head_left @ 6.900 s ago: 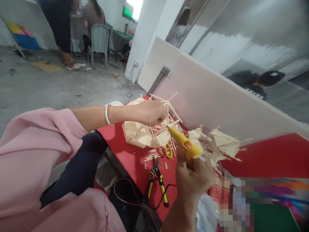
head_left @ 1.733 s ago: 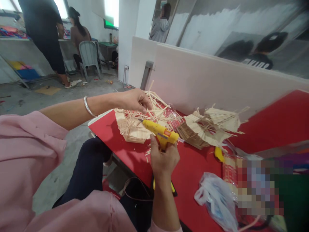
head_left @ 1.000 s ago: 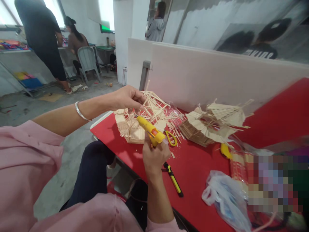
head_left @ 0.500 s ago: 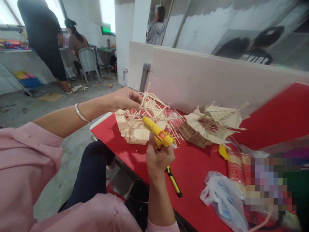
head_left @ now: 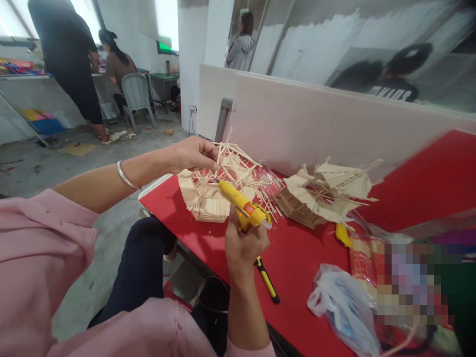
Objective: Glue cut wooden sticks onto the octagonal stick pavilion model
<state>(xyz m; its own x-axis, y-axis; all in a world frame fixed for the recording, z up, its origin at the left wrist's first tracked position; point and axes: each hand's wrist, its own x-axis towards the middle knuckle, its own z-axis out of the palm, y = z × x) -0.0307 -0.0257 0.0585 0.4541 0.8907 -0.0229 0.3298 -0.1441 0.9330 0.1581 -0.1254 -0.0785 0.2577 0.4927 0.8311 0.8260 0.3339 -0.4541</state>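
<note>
My right hand grips a yellow glue gun, its nozzle pointing up-left into a model built of thin wooden sticks on the red table. My left hand, a silver bangle on its wrist, pinches sticks at the top of that model's open frame. A second stick model lies to the right of the first.
A yellow-handled cutter lies just right of my right wrist. A clear plastic bag and a pack of sticks sit at the near right. A white partition board backs the table. Other people stand and sit at the far left.
The glue gun's nozzle has stayed at the stick frame with only slight shifts. My left hand keeps its pinch on the frame's top. The camera view has turned a little.
</note>
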